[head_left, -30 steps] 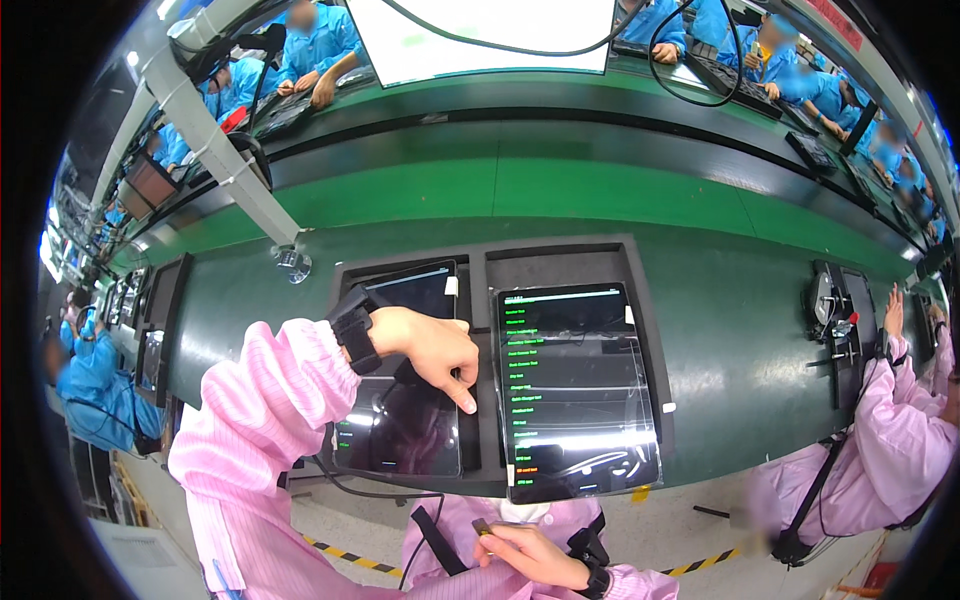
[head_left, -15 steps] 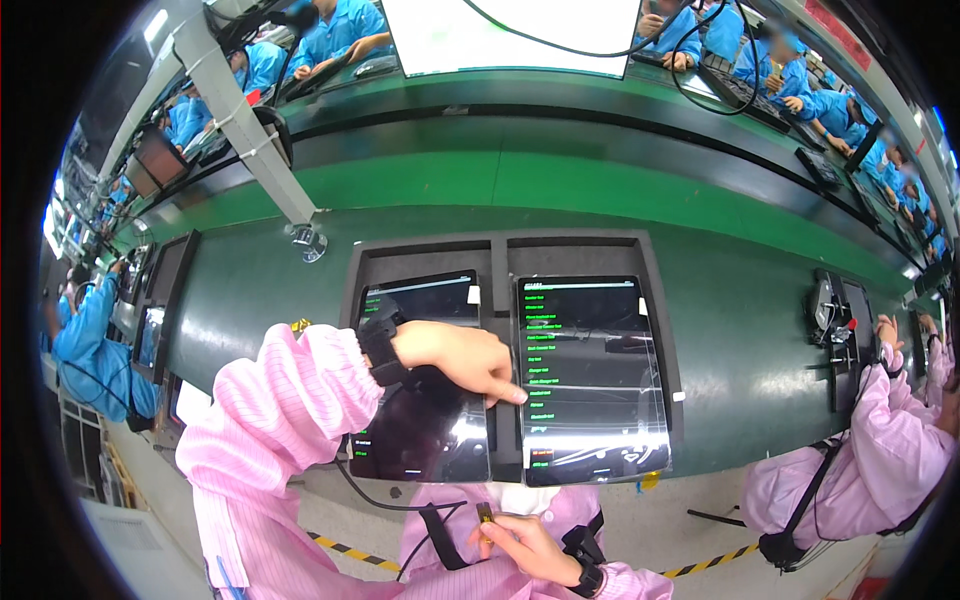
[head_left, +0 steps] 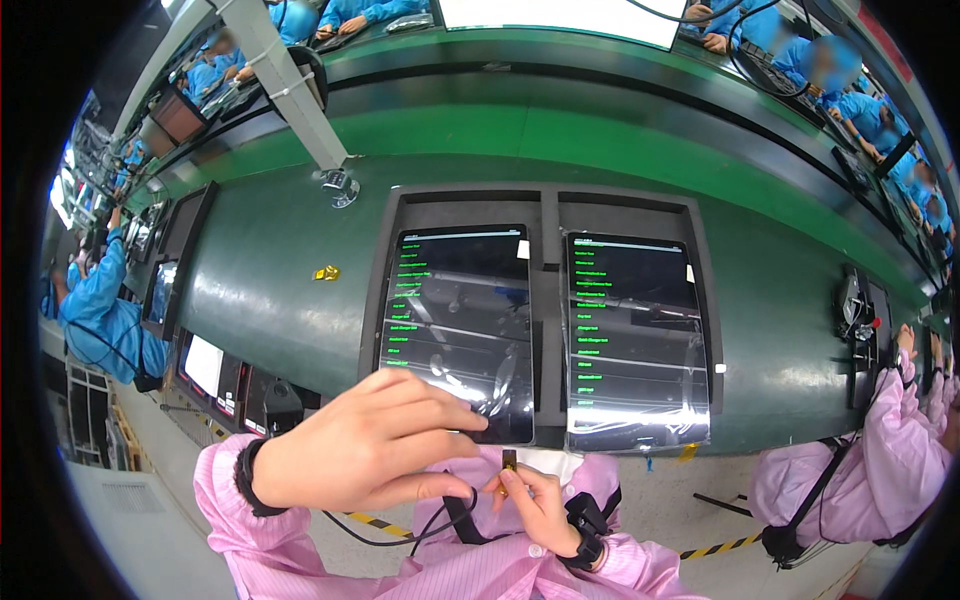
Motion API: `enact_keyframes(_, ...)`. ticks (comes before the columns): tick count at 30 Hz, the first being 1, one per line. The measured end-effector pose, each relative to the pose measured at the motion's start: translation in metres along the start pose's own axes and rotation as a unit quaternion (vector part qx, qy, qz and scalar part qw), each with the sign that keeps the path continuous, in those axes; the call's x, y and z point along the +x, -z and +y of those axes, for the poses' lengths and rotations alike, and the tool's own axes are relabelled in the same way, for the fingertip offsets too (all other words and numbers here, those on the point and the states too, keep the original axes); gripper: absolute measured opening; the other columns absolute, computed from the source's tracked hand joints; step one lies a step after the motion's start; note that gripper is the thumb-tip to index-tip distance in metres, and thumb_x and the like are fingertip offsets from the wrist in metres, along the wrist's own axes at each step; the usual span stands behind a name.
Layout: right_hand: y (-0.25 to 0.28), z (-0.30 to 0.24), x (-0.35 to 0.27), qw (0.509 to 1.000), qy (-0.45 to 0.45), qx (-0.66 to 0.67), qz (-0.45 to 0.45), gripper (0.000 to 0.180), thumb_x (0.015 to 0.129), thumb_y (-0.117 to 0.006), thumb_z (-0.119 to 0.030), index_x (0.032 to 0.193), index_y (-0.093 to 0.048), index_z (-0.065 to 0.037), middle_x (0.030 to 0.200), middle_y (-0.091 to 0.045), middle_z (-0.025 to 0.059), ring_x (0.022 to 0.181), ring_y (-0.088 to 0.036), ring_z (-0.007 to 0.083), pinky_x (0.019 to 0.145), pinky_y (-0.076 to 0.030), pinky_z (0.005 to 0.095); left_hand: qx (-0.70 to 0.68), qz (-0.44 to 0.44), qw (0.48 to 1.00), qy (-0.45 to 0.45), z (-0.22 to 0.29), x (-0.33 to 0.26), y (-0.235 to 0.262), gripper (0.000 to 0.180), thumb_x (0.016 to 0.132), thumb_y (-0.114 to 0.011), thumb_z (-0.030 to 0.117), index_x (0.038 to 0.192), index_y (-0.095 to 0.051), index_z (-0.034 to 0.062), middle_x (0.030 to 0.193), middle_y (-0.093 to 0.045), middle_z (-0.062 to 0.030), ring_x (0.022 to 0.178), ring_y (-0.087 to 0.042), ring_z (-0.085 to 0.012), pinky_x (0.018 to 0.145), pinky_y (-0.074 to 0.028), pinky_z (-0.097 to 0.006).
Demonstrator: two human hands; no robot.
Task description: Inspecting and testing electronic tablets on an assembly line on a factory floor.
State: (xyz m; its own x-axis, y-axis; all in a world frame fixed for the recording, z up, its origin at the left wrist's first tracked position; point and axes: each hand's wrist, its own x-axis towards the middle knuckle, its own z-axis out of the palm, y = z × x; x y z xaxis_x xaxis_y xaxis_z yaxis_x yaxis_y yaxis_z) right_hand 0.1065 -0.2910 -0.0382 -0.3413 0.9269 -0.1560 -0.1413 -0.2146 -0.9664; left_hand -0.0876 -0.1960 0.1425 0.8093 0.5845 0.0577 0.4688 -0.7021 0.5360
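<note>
Two tablets lie side by side in a dark foam tray (head_left: 549,215), both screens showing a list of green text lines on black. My left hand (head_left: 365,440), a black band at its wrist, is over the near edge of the left tablet (head_left: 455,330). Its fingers are stretched out, thumb apart, with the fingertips at the screen's lower part. Below the tray my right hand (head_left: 537,508) pinches a small black-and-gold piece (head_left: 509,460). A black cable (head_left: 470,515) loops close to my left thumb; where its end goes is unclear. The right tablet (head_left: 640,340) is untouched.
A crumpled yellow piece (head_left: 327,272) lies on the green table left of the tray. A metal post (head_left: 285,90) rises behind, beside a small clear object (head_left: 340,188). People in blue work beyond, and a pink-sleeved person (head_left: 835,470) sits to the right.
My left hand has moved from the right tablet's left edge back and left to the left tablet's near edge, uncovering its list. The right hand keeps its pinch. The view has shifted.
</note>
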Motion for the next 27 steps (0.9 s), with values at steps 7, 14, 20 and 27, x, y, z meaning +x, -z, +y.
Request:
enact_keyframes(7,-0.005,0.001,0.003,1.0,-0.001,-0.013,0.009,0.028,0.095,-0.044,-0.012,0.085,-0.063,0.006,0.066,-0.059,0.0078,0.059,-0.055,0.0111,0.057,-0.043,0.0248,-0.01,0.011,1.0,0.006,0.002,-0.021,-0.014,0.032,0.077,-0.069,0.026,0.1,-0.06,0.0068,0.111,-0.059,-0.0076,0.098,-0.056,-0.0251,0.083,-0.042,-0.036)
enact_keyframes(14,-0.005,0.008,0.003,0.999,-0.002,0.009,0.034,0.03,0.095,-0.044,-0.014,0.083,-0.062,0.006,0.066,-0.059,0.0075,0.058,-0.055,0.0109,0.056,-0.043,0.0243,-0.017,0.018,1.0,0.008,0.0,-0.022,-0.016,0.031,0.076,-0.069,0.027,0.098,-0.061,0.0073,0.111,-0.059,-0.0071,0.099,-0.056,-0.0247,0.083,-0.041,-0.036)
enact_keyframes(20,-0.003,0.006,0.003,0.999,-0.005,0.022,0.031,0.031,0.096,-0.043,-0.014,0.081,-0.062,0.006,0.065,-0.058,0.0069,0.057,-0.054,0.0101,0.055,-0.042,0.0245,-0.019,0.008,1.0,0.008,0.0,-0.022,-0.021,0.03,0.076,-0.069,0.027,0.097,-0.061,0.0078,0.111,-0.059,-0.0066,0.098,-0.056,-0.0247,0.081,-0.041,-0.036)
enact_keyframes(27,0.0,0.003,0.01,0.999,-0.005,0.038,0.039,0.03,0.096,-0.044,-0.015,0.082,-0.061,0.006,0.064,-0.057,0.0063,0.057,-0.053,0.0097,0.055,-0.042,0.0239,0.0,0.014,1.0,0.017,0.003,-0.014,-0.038,0.03,0.076,-0.069,0.027,0.097,-0.061,0.0079,0.111,-0.059,-0.0062,0.098,-0.056,-0.0235,0.082,-0.041,-0.036)
